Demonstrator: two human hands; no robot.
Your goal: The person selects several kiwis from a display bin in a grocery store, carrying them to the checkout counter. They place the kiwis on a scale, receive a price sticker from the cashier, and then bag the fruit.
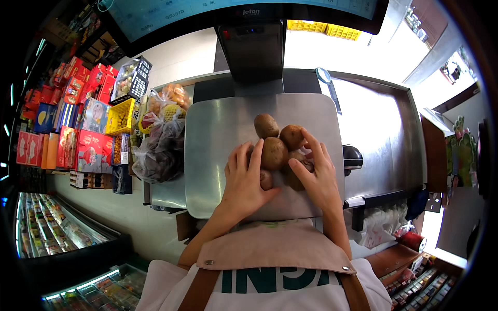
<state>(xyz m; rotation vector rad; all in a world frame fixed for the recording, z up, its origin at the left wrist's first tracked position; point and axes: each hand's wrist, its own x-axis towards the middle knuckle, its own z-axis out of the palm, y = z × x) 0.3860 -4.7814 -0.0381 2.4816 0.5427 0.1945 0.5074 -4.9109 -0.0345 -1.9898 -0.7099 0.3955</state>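
Several brown kiwifruit (274, 154) are heaped together on a brushed-steel scale platform (210, 128), in front of my body. My left hand (245, 177) curls around the left side of the heap, its fingers over one fruit and against the larger middle one. Around the right side cups my right hand (317, 175), with the thumb and fingertips touching fruit. A kiwifruit (266, 125) at the far side of the heap is untouched by either hand. Parts of the fruit under my fingers are hidden.
A jeton touchscreen terminal (251, 46) rises beyond the platform. To its left lie plastic bags of fruit (165, 132). A rounded black device (353, 157) and a steel counter tray (383, 155) are at the right. Thin plastic bags (383, 223) hang below the tray.
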